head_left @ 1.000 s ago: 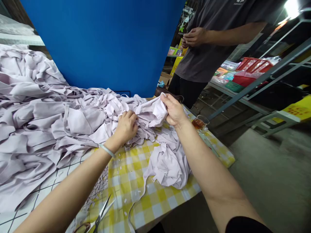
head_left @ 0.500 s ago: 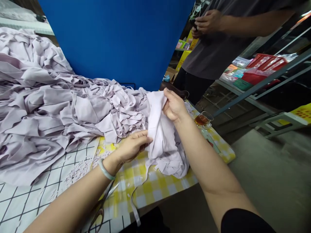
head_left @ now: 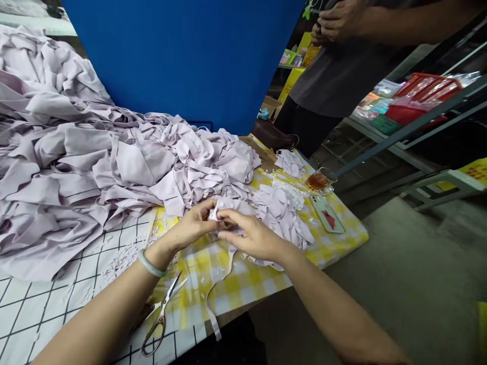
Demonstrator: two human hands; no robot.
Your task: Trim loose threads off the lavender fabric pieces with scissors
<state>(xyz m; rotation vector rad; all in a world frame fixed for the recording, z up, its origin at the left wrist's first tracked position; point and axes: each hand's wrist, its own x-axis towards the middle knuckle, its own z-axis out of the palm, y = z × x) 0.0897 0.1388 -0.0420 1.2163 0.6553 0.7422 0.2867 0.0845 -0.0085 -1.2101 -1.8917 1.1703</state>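
– Blue panel (head_left: 182, 61) at the back, table in front of it. Yellow checked cover (head_left: 262, 289) on the right part, white grid cover (head_left: 34, 309) on the left. Head view. What's in the hands?

– Piece of pale lilac cloth (head_left: 214, 212), over the yellow cover, just in front of the big cloth pile (head_left: 83, 157).

– Grip?

– Left hand (head_left: 196, 223): thumb and fingers pinch a small fold of it. Right hand (head_left: 258, 235): fingertips at the same fold, thumb a bit apart from the forefinger. Can't tell if that one pinches or only touches.

– Near the hands?

– Thin strap (head_left: 210, 304) runs down over the front table edge. Scissors (head_left: 163, 312) lie near the left forearm, blades slightly apart. Small scraps (head_left: 124, 258) beside that forearm. Pale bracelet (head_left: 150, 264) on the left wrist.

– Right side of the table?

– Loose cloth heap (head_left: 283, 215) just past the right hand, partly covered by it. Phone (head_left: 327, 217) lies flat beyond the heap, glass cup (head_left: 320, 181) with amber drink behind the phone.

– Background?

– Person in a dark shirt (head_left: 342, 76) stands past the far right corner, hands together. Red basket (head_left: 426, 91) on the shelf at right.
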